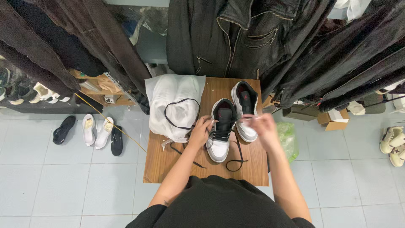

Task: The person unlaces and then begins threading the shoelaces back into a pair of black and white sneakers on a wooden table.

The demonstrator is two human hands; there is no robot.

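Observation:
Two white, grey and black high-top sneakers stand on a small wooden table (168, 164). The near sneaker (220, 141) has a loose black lace trailing off its toe. My left hand (200, 131) rests against this shoe's left side near the eyelets, fingers curled on the lace. To the shoe's right, my right hand (260, 123) is blurred and pinches a lace end. The second sneaker (244, 103) sits behind it, partly hidden by my right hand.
A white mesh bag (173, 105) with a black cord lies on the table's left part. Dark jackets (236, 38) hang above the table. Shoes (90, 131) lie on the tiled floor at left and far right (392, 143). A green plastic bag (287, 139) sits beside the table.

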